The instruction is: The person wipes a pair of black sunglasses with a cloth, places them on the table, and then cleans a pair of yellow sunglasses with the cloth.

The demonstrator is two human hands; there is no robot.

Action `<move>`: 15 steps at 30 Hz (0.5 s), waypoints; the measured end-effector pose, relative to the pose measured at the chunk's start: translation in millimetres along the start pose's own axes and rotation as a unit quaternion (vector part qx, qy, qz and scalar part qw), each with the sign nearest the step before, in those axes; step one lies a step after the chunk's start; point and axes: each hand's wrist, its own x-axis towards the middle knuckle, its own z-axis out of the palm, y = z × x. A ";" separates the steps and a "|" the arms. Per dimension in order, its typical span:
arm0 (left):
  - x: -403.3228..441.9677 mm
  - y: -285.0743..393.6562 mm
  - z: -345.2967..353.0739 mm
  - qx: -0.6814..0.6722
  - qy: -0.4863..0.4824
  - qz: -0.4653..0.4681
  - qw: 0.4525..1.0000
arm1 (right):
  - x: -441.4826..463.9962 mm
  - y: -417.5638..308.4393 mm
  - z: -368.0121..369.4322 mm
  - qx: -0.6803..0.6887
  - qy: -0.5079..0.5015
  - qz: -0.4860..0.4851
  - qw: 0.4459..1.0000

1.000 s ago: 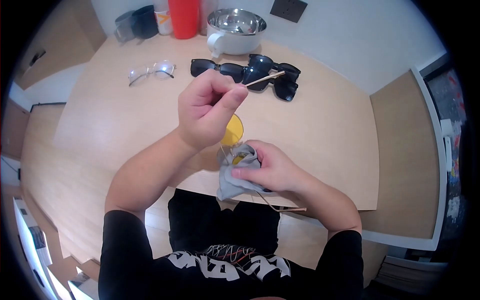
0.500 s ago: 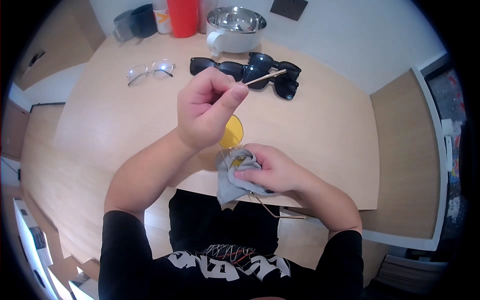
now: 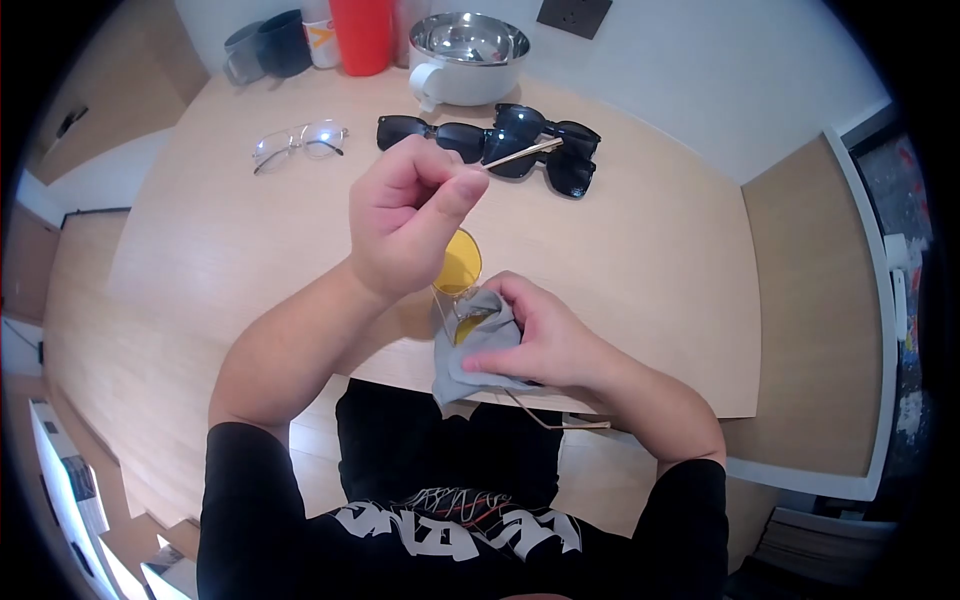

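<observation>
My left hand (image 3: 415, 215) is closed in a pinch on one thin gold temple of a pair of yellow-tinted glasses (image 3: 459, 262), its tip sticking out past the thumb. One round yellow lens shows below that hand. The other lens is partly wrapped in a grey cloth (image 3: 462, 375). Around the cloth curl the fingers and thumb of my right hand (image 3: 540, 335), pressing it about that lens. The second gold temple reaches out from under the cloth, past the table's front edge.
Two pairs of black sunglasses (image 3: 570, 172) lie beyond my left hand. Clear-lens glasses (image 3: 300, 145) rest at the left. Along the wall stand a white-handled steel bowl (image 3: 468, 75), a red container (image 3: 361, 38) and dark mugs (image 3: 285, 45). A wooden panel (image 3: 810, 320) borders the table's right side.
My right hand has loosened slightly, its fingers and thumb further apart on the cloth, so more of the wrapped lens shows. My left hand has shifted very slightly left, still pinching the temple.
</observation>
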 end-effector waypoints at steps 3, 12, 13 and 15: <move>0.4 2.5 0.5 -0.001 -0.004 -0.002 1.000 | 1.6 3.7 -1.7 -0.001 0.028 0.037 0.999; 0.5 -1.3 0.7 0.002 0.006 -0.009 1.000 | -2.6 5.8 -0.8 0.023 -0.034 -0.040 0.998; 0.5 -0.8 -0.2 -0.001 0.006 -0.012 1.000 | -3.1 3.8 -0.2 0.022 -0.031 -0.031 0.999; 0.3 -2.2 -1.4 0.013 -0.004 -0.001 1.000 | -2.0 3.5 -1.0 0.013 -0.023 -0.005 1.000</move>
